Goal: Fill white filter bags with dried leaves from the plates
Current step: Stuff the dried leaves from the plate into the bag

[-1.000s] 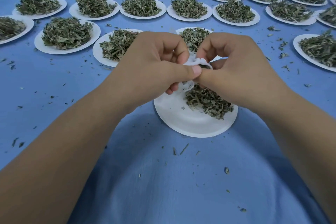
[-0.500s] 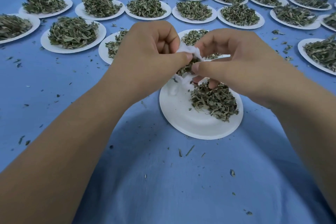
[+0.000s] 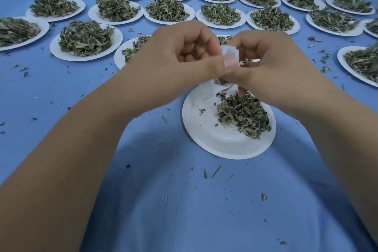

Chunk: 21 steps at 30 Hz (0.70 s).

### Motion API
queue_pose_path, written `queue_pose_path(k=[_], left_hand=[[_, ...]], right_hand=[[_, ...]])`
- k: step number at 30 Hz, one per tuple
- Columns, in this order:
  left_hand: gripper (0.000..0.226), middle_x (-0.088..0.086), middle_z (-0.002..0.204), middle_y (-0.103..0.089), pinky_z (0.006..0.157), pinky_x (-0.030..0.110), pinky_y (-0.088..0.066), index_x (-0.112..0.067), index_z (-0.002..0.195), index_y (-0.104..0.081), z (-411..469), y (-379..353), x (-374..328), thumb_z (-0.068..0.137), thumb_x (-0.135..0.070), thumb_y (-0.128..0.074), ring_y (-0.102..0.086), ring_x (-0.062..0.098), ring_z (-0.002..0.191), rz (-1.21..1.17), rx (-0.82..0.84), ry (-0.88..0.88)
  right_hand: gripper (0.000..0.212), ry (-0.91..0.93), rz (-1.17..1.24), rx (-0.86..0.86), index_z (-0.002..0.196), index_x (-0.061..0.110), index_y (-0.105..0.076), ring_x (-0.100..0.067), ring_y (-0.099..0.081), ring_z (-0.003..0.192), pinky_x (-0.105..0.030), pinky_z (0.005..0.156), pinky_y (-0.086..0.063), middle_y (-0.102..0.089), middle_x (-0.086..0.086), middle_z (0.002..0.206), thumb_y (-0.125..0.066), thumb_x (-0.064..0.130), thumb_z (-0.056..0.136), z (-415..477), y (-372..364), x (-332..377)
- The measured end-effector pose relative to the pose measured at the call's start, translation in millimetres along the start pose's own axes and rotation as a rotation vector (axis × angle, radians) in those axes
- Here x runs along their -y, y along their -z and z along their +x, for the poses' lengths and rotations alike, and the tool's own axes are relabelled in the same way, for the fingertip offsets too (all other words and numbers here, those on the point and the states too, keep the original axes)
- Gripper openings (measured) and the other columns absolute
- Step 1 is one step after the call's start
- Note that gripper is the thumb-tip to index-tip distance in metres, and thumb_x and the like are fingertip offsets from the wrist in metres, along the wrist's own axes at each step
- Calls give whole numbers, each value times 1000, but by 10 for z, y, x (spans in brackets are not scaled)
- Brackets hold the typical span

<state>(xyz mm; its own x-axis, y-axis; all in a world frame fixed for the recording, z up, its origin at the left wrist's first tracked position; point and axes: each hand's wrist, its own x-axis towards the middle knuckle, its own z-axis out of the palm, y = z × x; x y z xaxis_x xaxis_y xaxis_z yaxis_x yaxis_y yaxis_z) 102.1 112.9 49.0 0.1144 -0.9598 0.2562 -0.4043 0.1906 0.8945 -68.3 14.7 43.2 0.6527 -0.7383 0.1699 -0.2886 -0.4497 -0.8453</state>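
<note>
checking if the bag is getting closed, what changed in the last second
Half a second ago the thumbs of the left hand and right hand were parted, with leaves showing in the filter bag mouth. Now they meet again, pinching it above the near plate. Neither hand let go. The leaf pile and the full plates behind stayed put.

Blue-clothed table (image 3: 184,210) before me: far rows of white plates (image 3: 53,47) heaped with dried leaves (image 3: 86,38); one part-emptied plate (image 3: 214,147) nearest me; leaf crumbs (image 3: 215,171) scattered across the cloth.
</note>
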Motion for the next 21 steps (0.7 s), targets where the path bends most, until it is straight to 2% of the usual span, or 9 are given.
queue_pose_path(k=[2, 4, 5, 7, 9, 12, 15, 18, 21], left_hand=[[19, -6, 83, -60, 65, 24, -44, -20, 93, -68, 26, 96, -2, 77, -21, -58, -54, 9, 76, -27, -5, -25], [52, -15, 113, -62, 84, 27, -45, -32, 117, -62, 2, 203, 45, 67, -19, -53, -56, 2, 108, 133, 24, -100], [67, -20, 132, -55, 97, 30, -42, -38, 133, -53, -28, 233, 77, 68, -22, -55, -47, -1, 128, 252, 86, -130], [91, -26, 149, -39, 107, 29, -35, -50, 150, -29, -79, 220, 125, 72, -25, -68, -32, -3, 142, 362, 216, -108], [101, -27, 143, -44, 99, 18, -40, -54, 150, -23, -68, 141, 187, 70, -33, -81, -42, -6, 134, 355, 242, -56], [84, -22, 113, -60, 76, 11, -48, -45, 140, -40, -7, 44, 267, 70, -33, -85, -59, -2, 104, 378, 78, -37], [58, -19, 98, -61, 65, 13, -44, -39, 120, -49, 12, 25, 315, 74, -31, -84, -59, 1, 89, 432, -39, -34], [47, -26, 100, -57, 62, 9, -41, -42, 109, -47, 21, 41, 325, 76, -37, -81, -56, -7, 87, 468, -86, -23], [42, -24, 96, -58, 58, 7, -39, -40, 107, -51, 31, 34, 336, 76, -38, -79, -56, -5, 85, 469, -88, -13]], right_hand=[[15, 5, 29, 11, 95, 8, -72, -15, -64, 56, -25, 51, -52, -72, -14, 85, -81, 16, 86, 26, 43, -10], [18, -15, 92, 63, 94, 4, -70, -20, -67, 65, -28, 52, -53, -72, -19, 88, -82, 15, 84, 47, 79, -14], [19, -30, 132, 101, 93, 6, -69, -18, -69, 67, -28, 51, -51, -74, -18, 88, -82, 15, 83, 53, 85, -14], [24, -69, 237, 180, 95, 8, -69, -15, -70, 68, -25, 50, -46, -74, -11, 84, -83, 20, 80, 60, 74, -19], [39, -112, 367, 232, 103, 3, -68, -14, -69, 66, -22, 49, -44, -73, -6, 80, -81, 25, 74, 64, 31, -21], [52, -140, 452, 206, 109, 0, -65, -13, -67, 61, -21, 46, -40, -73, -3, 81, -81, 30, 70, 67, -39, -23], [37, -105, 350, 47, 96, 18, -63, -13, -61, 55, -21, 44, -38, -71, 2, 83, -85, 36, 72, 38, -21, -24], [16, 96, 169, -207, 85, 27, -63, -13, -53, 48, -16, 46, -42, -67, 8, 87, -78, 32, 88, -48, 65, -1], [23, 176, 8, -135, 88, 25, -71, -13, -57, 44, -12, 49, -41, -65, -4, 71, -61, 43, 99, -147, 63, 18]])
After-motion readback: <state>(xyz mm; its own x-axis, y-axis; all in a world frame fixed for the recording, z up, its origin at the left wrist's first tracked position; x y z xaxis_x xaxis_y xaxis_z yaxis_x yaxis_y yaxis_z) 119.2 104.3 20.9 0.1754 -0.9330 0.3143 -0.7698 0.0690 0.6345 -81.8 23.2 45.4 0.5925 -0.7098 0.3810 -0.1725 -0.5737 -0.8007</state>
